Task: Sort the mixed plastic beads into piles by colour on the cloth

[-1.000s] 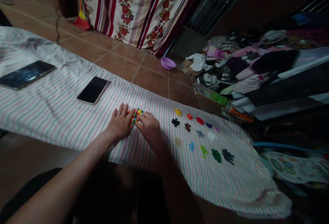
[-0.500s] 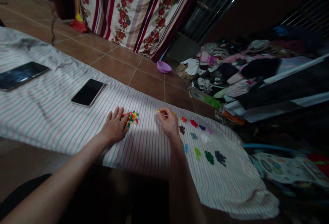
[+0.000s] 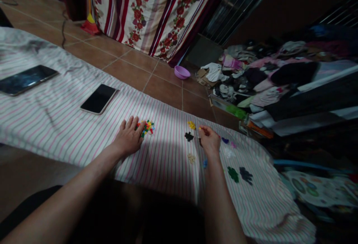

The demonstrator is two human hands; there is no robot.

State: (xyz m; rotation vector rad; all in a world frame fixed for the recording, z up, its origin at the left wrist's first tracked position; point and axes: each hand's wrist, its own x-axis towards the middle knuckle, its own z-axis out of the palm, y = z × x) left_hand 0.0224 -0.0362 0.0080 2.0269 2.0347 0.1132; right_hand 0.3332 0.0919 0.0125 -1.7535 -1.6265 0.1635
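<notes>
My left hand (image 3: 129, 135) lies flat on the striped cloth (image 3: 165, 154), fingers spread, its fingertips beside a mixed pile of small colored pieces (image 3: 149, 127). My right hand (image 3: 209, 139) is over the sorted piles, thumb and forefinger pinched on a tiny yellow or orange piece (image 3: 200, 128). Left of it are a yellow pile (image 3: 191, 125), a black pile (image 3: 189, 136) and a beige pile (image 3: 191, 158). Beyond the hand and wrist show purple (image 3: 225, 140), pink (image 3: 233, 144), clear (image 3: 229, 152), dark green (image 3: 233, 175) and dark gray (image 3: 246, 176) piles. The hand and forearm hide other piles.
Two dark-screened devices, a phone (image 3: 99, 99) and a larger tablet (image 3: 28, 80), lie on the cloth at left. A purple bowl (image 3: 182, 72) stands on the tiled floor (image 3: 134, 66). Heaped clothes (image 3: 260, 68) fill the right background.
My right hand has moved right, from beside the yellow pile to over the sorted piles, uncovering the black and beige piles. The whole view has shifted slightly. My left hand remains by the mixed pile.
</notes>
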